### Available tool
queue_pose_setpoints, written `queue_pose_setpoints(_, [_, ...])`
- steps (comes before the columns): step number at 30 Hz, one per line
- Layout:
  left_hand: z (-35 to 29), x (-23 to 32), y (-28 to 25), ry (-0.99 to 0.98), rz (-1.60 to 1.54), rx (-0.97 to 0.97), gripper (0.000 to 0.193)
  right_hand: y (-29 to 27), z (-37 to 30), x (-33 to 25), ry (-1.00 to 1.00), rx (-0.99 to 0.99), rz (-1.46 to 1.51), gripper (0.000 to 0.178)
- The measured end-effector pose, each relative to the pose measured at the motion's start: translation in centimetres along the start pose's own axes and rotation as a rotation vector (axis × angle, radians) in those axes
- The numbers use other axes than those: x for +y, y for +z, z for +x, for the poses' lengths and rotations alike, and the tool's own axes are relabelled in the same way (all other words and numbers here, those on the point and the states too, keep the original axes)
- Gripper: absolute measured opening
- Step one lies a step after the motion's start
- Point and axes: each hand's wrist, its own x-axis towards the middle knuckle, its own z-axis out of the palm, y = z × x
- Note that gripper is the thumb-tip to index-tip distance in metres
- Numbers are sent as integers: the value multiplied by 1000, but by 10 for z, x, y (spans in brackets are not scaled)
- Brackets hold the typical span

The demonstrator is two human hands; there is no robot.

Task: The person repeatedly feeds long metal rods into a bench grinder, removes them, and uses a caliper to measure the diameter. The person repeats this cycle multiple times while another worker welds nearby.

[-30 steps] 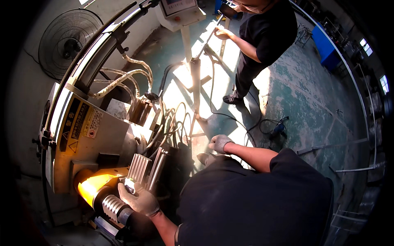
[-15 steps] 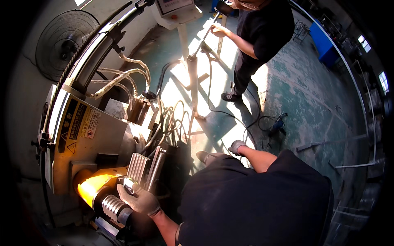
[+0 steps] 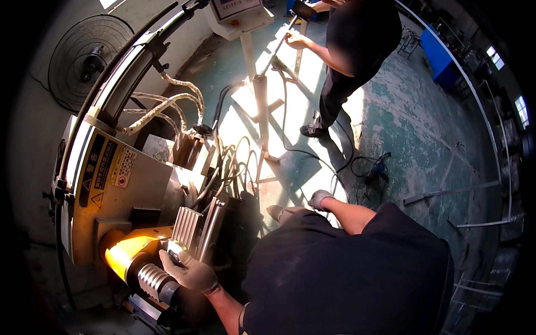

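Note:
My left hand (image 3: 192,273), in a grey-beige work glove, is at the pipe-bending machine's head. Its fingers are closed round a small yellow-green and silver object (image 3: 175,247), mostly hidden, whose kind I cannot make out. Just beside it are a ribbed metal block (image 3: 186,226) and a ribbed metal clamp piece (image 3: 153,280). The yellow bend arm (image 3: 129,258) lies behind them. My right hand (image 3: 320,200), gloved too, hangs low beside my leg with its fingers curled; what they hold, if anything, is hidden.
A co-worker (image 3: 357,44) stands ahead, gripping a long thin bar (image 3: 279,47) beside a control console (image 3: 237,19). Cables (image 3: 312,156) and a blue power tool (image 3: 378,170) lie on the green floor. Hoses (image 3: 167,106) and a fan (image 3: 92,61) are at the left.
The co-worker has leaned forward over the bar, and a second hand now shows at its far end. My hands have stayed almost still.

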Motion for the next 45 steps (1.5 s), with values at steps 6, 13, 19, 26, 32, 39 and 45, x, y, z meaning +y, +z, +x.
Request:
queue_pose_setpoints(6, [-5,8,-6,-42,68,-5,42,10,6,19,44,18,-9,37])
queue_pose_setpoints(13, [-9,3,-5,68,155,18,41,14,1,17,48,22,20,38])
queue_pose_setpoints(19, [-11,-2,-5,135,218,32,45,8,0,8,-9,23,-67,44])
queue_pose_setpoints(26, [-14,1,-10,47,197,-5,45,6,5,6,18,19,-19,43])
queue_pose_setpoints(32, [-27,-9,-19,56,109,-2,43,10,-3,12,-1,36,-34,43])
queue_pose_setpoints(39, [-44,-13,-37,125,116,-51,36,27,-15,36,112,57,55,44])
queue_pose_setpoints(45, [-81,-5,-54,85,30,-76,30,38,-33,65,142,59,81,40])
